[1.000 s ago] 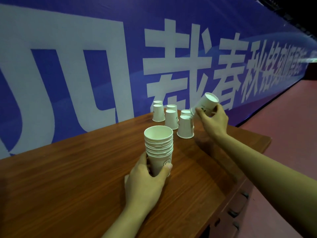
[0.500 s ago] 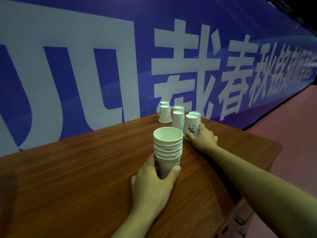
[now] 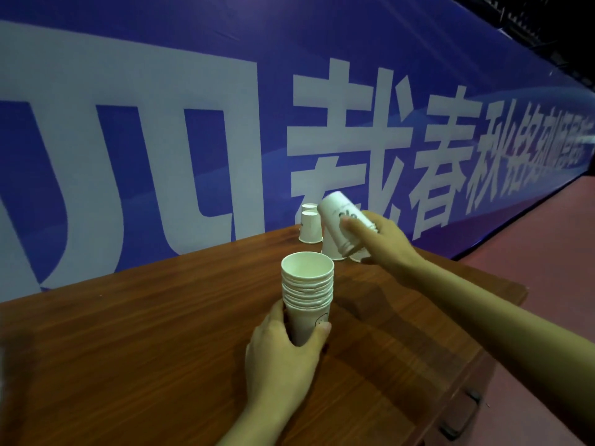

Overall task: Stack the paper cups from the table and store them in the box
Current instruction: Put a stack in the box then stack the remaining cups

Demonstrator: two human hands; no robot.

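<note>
Banner fills the background, blue with big white characters, running behind the counter

Left hand is wrapped round the base of the stack: thumb on the left side, fingers curled round the right. Stack stands upright on the counter, mouth up, many rims nested near the top. My read: that hand is there only to anchor it, so it doesn't tip or slide when another cup gets pushed in

Behind the stack, near the banner, loose cups sit upside down on the counter, in a tight cluster. Two are clear at the left; at least two more are partly hidden behind the right hand, exact count unclear. Upside down means each one has to be flipped before it nests

Right hand is lifted above that cluster, gripping a cup round its rim end, thumb across the near wall. Cup is tilted, closed bottom pointing up-left, mouth toward the palm. The ridges at the rim end suggest it may be more than one cup nested, can't confirm. Looks mid-flip, on its way to the stack

Counter edge at right shows drawer fronts with dark handles; red floor beyond

No box visible in this view, so storing isn't started. Stacking looks well along, a few cups left
</note>
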